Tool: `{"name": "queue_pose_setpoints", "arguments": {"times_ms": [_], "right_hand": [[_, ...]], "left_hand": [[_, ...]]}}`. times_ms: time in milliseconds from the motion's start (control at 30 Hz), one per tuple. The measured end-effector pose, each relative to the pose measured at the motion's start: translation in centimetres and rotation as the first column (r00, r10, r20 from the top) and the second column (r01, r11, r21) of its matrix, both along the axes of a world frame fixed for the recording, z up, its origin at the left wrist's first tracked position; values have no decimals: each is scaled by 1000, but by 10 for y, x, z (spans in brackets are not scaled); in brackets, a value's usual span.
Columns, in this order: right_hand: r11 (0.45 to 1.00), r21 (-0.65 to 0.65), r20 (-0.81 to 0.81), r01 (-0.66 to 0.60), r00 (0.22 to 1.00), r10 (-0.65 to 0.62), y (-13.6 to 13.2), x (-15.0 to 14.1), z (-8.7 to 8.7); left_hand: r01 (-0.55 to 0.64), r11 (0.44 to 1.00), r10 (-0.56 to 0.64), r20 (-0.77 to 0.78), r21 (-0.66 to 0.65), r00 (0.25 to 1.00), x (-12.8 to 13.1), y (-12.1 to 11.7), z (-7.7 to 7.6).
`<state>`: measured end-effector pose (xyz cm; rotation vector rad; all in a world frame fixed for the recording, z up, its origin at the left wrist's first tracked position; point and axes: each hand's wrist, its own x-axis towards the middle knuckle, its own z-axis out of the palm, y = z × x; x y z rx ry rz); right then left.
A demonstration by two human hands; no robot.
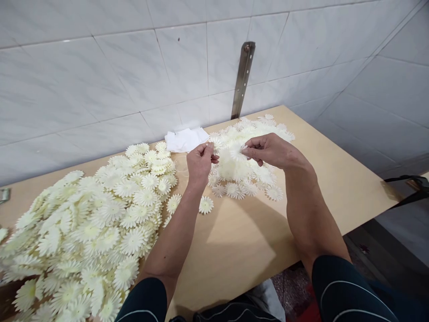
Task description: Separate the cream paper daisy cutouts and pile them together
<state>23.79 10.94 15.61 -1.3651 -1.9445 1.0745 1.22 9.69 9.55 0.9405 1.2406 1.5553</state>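
Over the smaller heap [233, 190] on the surface [321, 188], the right hand [272, 150] pinches a flower [236, 154] by its petals, which would leave its centre free, while the left hand [200, 164] pinches what looks like another flower [216, 143].

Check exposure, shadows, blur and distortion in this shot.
Head view: right flower pile washes out between left hand and right hand, petals merging; left flower pile looks crisper; shadow crosses the tabletop; wall tile lines splay, probably wide-angle distortion.
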Motion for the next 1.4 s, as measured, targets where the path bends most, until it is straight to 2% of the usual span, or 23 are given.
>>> {"name": "queue_pose_setpoints", "arguments": {"times_ms": [100,200,333,433,500,600,667,733,833,900,967,1067,1133,1233,1400], "right_hand": [[986,46,-63,163,985,-160,5,0,-8],[946,87,-132,312,945,-299,15,-4,-24],[920,88,-150,382,918,-367,26,-8,-41],[891,162,-122,424,905,-409,25,-12,-40],[913,135,-131,384,921,-368,19,-18,-35],[977,-36,-181,211,960,-214,9,-33,-29],[985,-130,-218,115,966,-142,5,-41,-27],[980,-180,-252,84,959,-129,4,-46,-27],[980,-184,-302,82,944,-136,7,-44,-27],[983,-171,-334,63,935,-118,8,-41,-26],[986,-161,-350,42,932,-97,9,-37,-25],[988,-150,-341,48,935,-97,9,-34,-24],[988,-144,-338,54,936,-100,9,-33,-25],[991,-127,-342,51,935,-92,9,-34,-27],[991,-106,-309,76,945,-106,5,-37,-27]], "left_hand": [[4,1000,-4,10,-14,1000,0,1,-1],[36,998,-35,4,-46,999,4,2,-4],[55,995,-58,-38,-81,998,7,3,-10],[55,997,-61,-115,-56,992,8,2,-14],[39,999,-38,-215,-2,976,8,0,-16],[51,984,27,-429,169,903,8,-4,-21],[116,946,84,-572,303,816,9,-6,-26],[198,895,139,-674,399,726,11,-6,-31],[272,852,170,-728,448,664,13,-5,-33],[260,860,148,-702,439,697,14,-6,-30],[202,891,107,-620,407,777,14,-8,-24],[90,952,36,-401,292,915,15,-12,-12],[52,980,-5,-236,191,972,16,-12,-7],[90,993,-84,-78,74,993,16,-11,-3],[193,981,-192,-40,4,981,15,-10,-2]]}}
